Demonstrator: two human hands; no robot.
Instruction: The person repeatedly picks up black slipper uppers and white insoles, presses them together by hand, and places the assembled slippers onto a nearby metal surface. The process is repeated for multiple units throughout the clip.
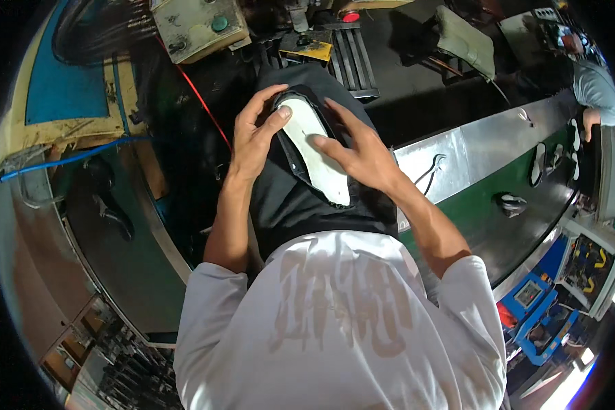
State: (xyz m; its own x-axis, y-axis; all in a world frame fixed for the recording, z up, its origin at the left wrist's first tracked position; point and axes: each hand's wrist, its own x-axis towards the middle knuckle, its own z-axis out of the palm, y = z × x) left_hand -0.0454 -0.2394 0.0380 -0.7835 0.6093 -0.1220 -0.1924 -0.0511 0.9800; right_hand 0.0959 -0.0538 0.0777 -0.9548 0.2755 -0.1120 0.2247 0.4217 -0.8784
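Observation:
A black shoe upper (291,156) lies bottom side up across my lap, with a white insole board (309,145) facing me. My left hand (256,137) grips its far left end, the thumb pressing on the white board and the fingers round the black edge. On the other side, my right hand (367,156) holds the upper's right edge, its thumb lying flat on the middle of the board. Black material stands up around the board as a loose rim. Whether a last sits inside is hidden.
To the right runs a green conveyor belt (458,217) with a metal edge (468,154), carrying several shoe parts. A co-worker's arm (591,117) reaches in beyond it. A control box (199,31) stands ahead; black shoes (114,215) lie on the left belt.

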